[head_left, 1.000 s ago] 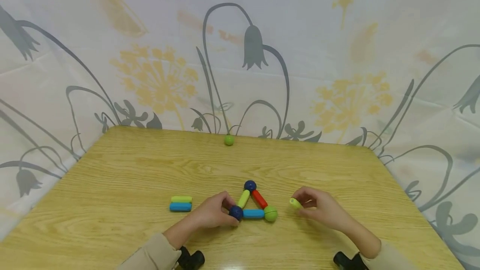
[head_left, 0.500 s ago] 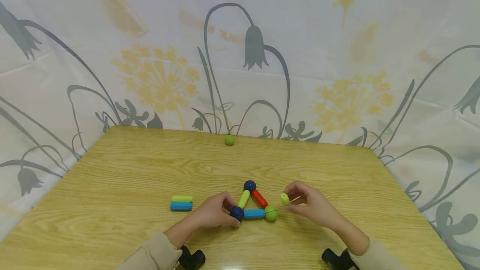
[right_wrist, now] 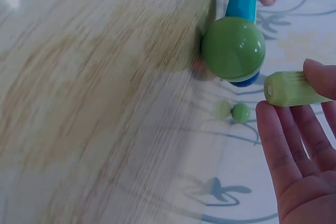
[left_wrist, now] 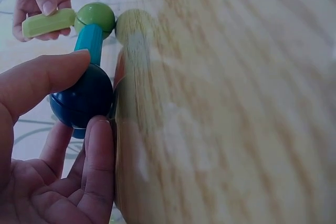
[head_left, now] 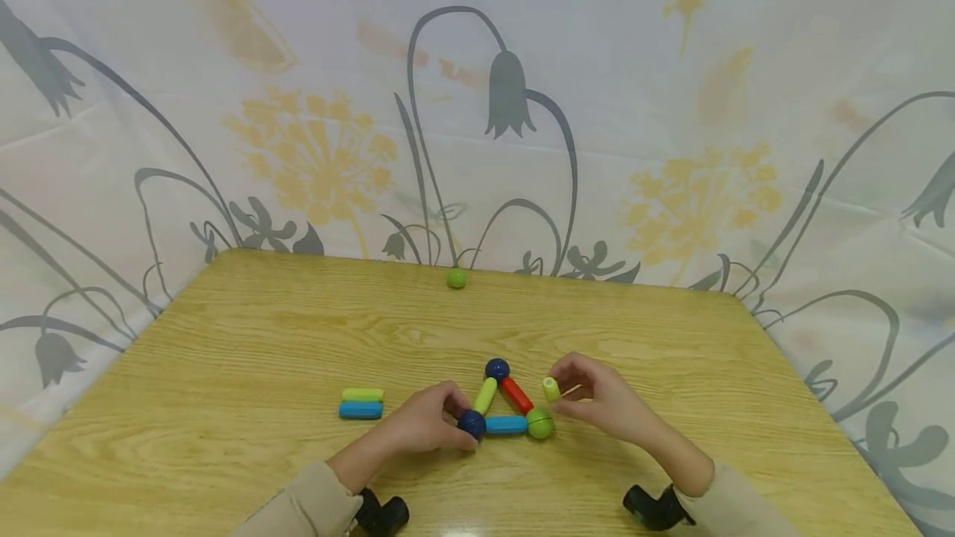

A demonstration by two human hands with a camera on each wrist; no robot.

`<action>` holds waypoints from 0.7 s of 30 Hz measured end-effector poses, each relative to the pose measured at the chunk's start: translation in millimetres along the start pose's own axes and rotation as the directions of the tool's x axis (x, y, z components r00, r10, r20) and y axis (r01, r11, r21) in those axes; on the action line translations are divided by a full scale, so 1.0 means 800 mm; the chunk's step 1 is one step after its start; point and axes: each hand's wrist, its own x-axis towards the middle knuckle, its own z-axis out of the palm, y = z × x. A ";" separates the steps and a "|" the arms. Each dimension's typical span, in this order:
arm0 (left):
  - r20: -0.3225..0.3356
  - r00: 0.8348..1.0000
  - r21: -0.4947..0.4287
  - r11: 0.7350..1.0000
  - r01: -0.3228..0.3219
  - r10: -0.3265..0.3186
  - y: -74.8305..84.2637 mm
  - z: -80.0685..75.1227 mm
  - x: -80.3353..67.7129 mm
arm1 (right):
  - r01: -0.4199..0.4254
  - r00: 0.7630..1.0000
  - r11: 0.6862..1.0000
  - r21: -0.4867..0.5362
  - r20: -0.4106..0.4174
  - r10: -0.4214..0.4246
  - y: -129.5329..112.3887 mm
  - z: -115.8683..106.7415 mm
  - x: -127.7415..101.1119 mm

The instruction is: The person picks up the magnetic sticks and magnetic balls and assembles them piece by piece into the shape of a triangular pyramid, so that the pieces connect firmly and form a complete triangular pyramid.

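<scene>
A flat triangle of magnetic rods and balls lies on the wooden table point(head_left: 298, 330). Its sides are a yellow-green rod point(head_left: 485, 395), a red rod point(head_left: 516, 394) and a blue rod point(head_left: 506, 425). Dark blue balls sit at the far corner point(head_left: 497, 370) and the near left corner; a green ball point(head_left: 540, 423) forms the near right one. My left hand point(head_left: 429, 418) pinches the near left dark blue ball point(left_wrist: 84, 98) between thumb and fingers. Just above and right of the green ball, my right hand point(head_left: 604, 400) pinches another yellow-green magnetic rod point(right_wrist: 294, 88), tilted upward.
Left of my left hand, a yellow-green rod point(head_left: 363, 394) and a blue rod point(head_left: 361, 410) lie side by side. A loose green ball point(head_left: 457, 278) rests at the table's far edge, before a flower-patterned cloth point(head_left: 477, 147). Black wrist devices point(head_left: 656, 508) show below the hands.
My right hand has moved left with its yellow-green rod, closer to the green ball, and the rod has turned more upright. My left hand and the triangle stay in place.
</scene>
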 end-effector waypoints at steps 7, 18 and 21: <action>-0.001 1.000 0.003 1.000 -0.003 0.003 0.000 -0.001 0.000 | 0.023 1.000 1.000 0.003 0.005 -0.023 -0.002 0.006 0.009; 0.004 1.000 0.014 1.000 0.000 0.000 0.001 -0.001 -0.001 | 0.035 0.999 0.999 0.002 0.017 -0.035 0.001 0.009 0.036; 0.001 1.000 0.024 1.000 0.000 0.000 0.001 -0.001 0.000 | 0.042 0.999 0.999 0.003 0.024 -0.042 0.001 0.010 0.046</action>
